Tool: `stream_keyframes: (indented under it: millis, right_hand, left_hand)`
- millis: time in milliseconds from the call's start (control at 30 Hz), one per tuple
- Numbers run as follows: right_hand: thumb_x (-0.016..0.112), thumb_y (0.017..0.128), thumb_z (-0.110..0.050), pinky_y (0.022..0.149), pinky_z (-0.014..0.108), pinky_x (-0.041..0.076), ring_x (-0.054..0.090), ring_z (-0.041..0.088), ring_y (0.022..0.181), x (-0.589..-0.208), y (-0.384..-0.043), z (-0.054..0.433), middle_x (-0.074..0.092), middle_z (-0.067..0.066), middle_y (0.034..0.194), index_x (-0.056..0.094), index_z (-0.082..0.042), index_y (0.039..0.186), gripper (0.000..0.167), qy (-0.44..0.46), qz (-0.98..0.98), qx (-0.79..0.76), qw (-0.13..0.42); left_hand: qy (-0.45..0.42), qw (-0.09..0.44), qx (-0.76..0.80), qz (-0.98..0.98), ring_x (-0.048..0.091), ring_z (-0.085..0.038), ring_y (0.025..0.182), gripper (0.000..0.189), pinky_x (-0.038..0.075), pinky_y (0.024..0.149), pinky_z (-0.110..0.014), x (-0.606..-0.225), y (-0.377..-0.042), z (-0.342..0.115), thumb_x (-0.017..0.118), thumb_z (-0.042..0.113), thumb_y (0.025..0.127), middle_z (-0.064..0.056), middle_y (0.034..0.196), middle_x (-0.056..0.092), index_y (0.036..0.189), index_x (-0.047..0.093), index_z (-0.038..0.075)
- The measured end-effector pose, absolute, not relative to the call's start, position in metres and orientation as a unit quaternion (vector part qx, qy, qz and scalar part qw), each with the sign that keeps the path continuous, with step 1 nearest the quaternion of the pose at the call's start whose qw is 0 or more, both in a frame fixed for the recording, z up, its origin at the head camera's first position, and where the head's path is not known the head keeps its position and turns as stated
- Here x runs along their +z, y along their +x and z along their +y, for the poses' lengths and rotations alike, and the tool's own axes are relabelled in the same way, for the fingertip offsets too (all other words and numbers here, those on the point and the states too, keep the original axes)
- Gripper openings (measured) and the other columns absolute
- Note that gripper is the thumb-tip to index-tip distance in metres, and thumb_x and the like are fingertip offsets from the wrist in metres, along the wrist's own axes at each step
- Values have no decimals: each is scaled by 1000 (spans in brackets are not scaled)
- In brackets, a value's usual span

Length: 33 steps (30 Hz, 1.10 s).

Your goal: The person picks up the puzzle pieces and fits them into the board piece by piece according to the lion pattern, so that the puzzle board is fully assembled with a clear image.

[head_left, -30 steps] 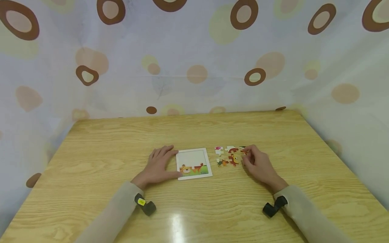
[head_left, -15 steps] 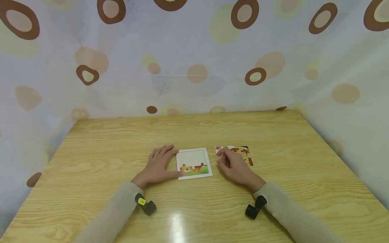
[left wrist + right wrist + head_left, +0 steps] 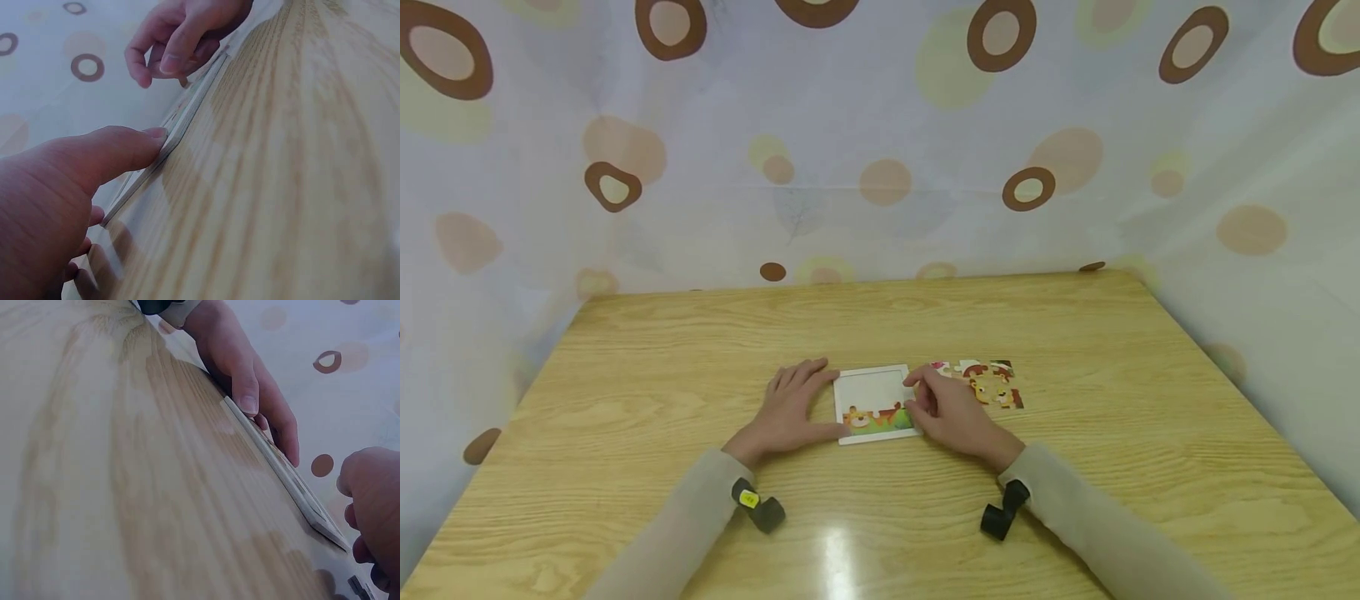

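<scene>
My left hand point(image 3: 790, 408) holds the left side of a square white puzzle tray point(image 3: 880, 439), its thumb on the near left corner and its other fingers spread beyond. In the tray's lower part lies a joined strip of picture, an orange animal on green grass point(image 3: 880, 419); the upper part is bare white. My right hand point(image 3: 951, 412) is over the tray's right edge, thumb and forefinger curled together. A small brownish edge of a puzzle piece point(image 3: 183, 81) shows under these fingers in the left wrist view; most of it is hidden.
Several loose puzzle pieces, among them a yellow lion face point(image 3: 992, 388), lie right of the tray, partly covered by my right hand. The wooden table point(image 3: 880, 325) ends at a patterned cloth point(image 3: 880, 108) behind and at the sides.
My right hand has moved left, from the right end of the loose pieces to the tray's right edge. The lion face has come into view. My left hand stays in place.
</scene>
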State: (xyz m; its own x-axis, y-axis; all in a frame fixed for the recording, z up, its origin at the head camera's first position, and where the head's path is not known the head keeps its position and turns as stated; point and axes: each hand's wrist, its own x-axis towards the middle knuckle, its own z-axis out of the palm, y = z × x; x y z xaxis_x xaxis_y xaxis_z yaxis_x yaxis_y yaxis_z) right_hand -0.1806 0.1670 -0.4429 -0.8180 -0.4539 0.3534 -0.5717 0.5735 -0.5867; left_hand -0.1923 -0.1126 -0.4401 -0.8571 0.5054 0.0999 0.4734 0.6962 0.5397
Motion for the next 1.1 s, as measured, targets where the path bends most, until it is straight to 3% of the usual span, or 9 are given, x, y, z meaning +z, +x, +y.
stream_keyframes:
  millis: [200, 767, 933, 1100]
  right_hand:
    - [67, 87, -9, 52, 18, 38, 42, 1, 57, -441, -180, 159, 49, -8, 70, 58, -5, 108, 23, 303, -877, 369, 49]
    - [67, 87, -17, 56, 17, 41, 43, 0, 57, -434, -181, 136, 53, -10, 72, 61, -7, 111, 26, 363, -876, 317, 19]
    - [69, 88, -26, 59, 18, 41, 43, -1, 57, -429, -181, 133, 52, -12, 71, 59, -10, 115, 32, 348, -893, 286, -4]
    - [71, 88, -31, 58, 19, 40, 43, -1, 56, -424, -184, 129, 52, -12, 69, 63, -14, 109, 28, 342, -905, 252, -31]
  left_hand:
    - [265, 28, 289, 920, 23, -36, 143, 81, 8, 114, -61, -439, -192, -112, 74, 50, 77, -14, 154, 31, 142, 45, 12]
    - [270, 22, 285, 919, 23, -37, 142, 81, 8, 114, -62, -440, -193, -113, 73, 51, 78, -15, 154, 31, 143, 45, 11]
    - [274, 17, 275, 921, 24, -37, 142, 81, 9, 113, -62, -441, -194, -114, 72, 51, 78, -16, 153, 32, 143, 45, 11]
    - [278, 28, 277, 919, 22, -37, 143, 86, 9, 114, -62, -437, -192, -114, 74, 53, 75, -15, 154, 31, 143, 44, 11]
